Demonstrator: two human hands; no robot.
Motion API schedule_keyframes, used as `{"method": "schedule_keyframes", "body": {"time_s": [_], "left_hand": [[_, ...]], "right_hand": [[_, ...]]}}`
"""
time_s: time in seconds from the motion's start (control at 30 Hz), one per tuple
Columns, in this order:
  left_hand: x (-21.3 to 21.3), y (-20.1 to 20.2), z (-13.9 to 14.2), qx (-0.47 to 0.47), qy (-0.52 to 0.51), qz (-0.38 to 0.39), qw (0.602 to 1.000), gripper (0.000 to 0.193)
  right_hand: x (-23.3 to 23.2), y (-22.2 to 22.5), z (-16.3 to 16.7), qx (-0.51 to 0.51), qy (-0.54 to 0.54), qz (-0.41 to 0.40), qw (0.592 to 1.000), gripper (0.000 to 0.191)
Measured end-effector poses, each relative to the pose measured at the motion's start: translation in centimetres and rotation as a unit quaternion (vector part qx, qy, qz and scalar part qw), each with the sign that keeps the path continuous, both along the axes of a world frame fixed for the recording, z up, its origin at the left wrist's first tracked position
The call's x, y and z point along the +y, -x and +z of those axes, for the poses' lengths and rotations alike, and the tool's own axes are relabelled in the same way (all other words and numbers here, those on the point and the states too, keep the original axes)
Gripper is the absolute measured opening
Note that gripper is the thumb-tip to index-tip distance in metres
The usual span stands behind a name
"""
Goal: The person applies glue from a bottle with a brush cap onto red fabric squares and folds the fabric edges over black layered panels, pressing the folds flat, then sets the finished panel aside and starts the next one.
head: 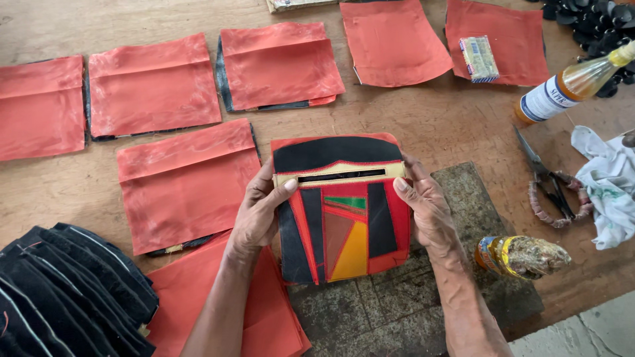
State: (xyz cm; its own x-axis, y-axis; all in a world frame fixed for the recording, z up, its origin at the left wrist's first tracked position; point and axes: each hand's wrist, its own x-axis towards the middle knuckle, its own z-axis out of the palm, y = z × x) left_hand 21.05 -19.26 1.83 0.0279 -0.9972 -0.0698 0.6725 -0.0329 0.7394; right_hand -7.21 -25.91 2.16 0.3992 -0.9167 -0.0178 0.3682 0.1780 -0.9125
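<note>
Left hand (259,213) and right hand (423,210) pinch opposite edges of the patchwork panel (340,218) held between them

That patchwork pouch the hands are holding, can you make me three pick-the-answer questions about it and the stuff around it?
1. Where are the scissors?
A. right of the patchwork pouch
B. on the black pile
C. under a red sheet

2. What colour is the pouch's top flap?
A. green
B. black
C. white

3. How is the pouch held?
A. lying untouched
B. by one hand
C. by both hands, one at each side

Answers: 1 A, they lie on the wooden table beside a white rag. 2 B, the flap above the slot is black. 3 C, the left hand and right hand grip opposite edges.
</note>
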Motion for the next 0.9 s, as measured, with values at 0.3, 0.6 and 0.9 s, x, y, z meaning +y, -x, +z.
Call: {"method": "schedule_keyframes", "body": {"time_s": [0.3, 0.6, 0.9], "left_hand": [[0.0, -0.2, 0.4, 0.059, 0.01, -0.023, 0.998, 0.057], [0.0, -0.2, 0.0, 0.084, 0.016, -0.04, 0.996, 0.06], [0.0, -0.1, -0.3, 0.081, 0.041, -0.039, 0.995, 0.061]], "right_hand": [[0.2, -0.4, -0.7, 0.002, 0.027, -0.032, 0.999, 0.058], [0.3, -0.6, -0.1, -0.031, 0.014, 0.003, 0.999, 0.058], [0.6, -0.7, 0.2, -0.045, -0.006, 0.003, 0.999, 0.059]]}}
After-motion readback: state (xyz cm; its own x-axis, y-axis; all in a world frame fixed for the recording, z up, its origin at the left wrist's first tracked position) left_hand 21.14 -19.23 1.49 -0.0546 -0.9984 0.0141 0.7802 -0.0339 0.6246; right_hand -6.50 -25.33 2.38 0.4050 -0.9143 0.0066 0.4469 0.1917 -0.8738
